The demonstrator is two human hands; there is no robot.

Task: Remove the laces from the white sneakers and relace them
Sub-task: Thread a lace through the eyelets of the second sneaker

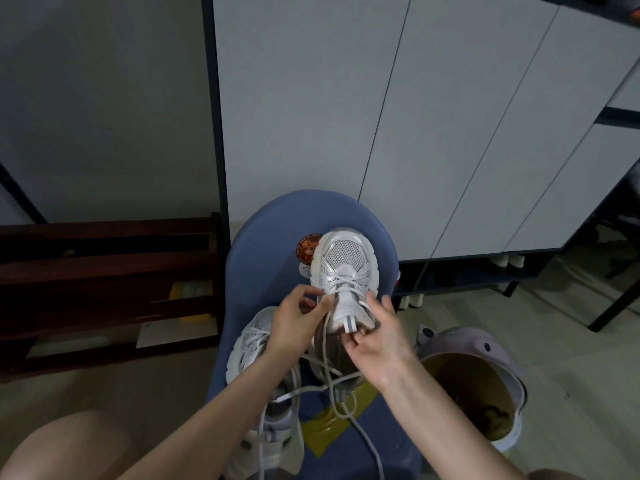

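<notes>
A white sneaker (343, 268) stands toe-away on a blue stool (263, 237), laced only through its lowest eyelets. My left hand (298, 320) pinches the white lace (325, 344) at the shoe's left eyelet row. My right hand (374, 327) rests against the shoe's right side at the tongue, its fingers partly curled; whether they pinch anything is hidden. Loose lace ends trail down across the stool toward me. A second white sneaker (249, 344), still laced, lies under my left forearm.
A lilac bin (485, 362) with a paper liner stands at the right of the stool. A dark wooden rack (104, 271) is on the left. White cabinet doors (381, 116) rise behind. Yellow tape (332, 424) patches the stool. My knees show at the bottom.
</notes>
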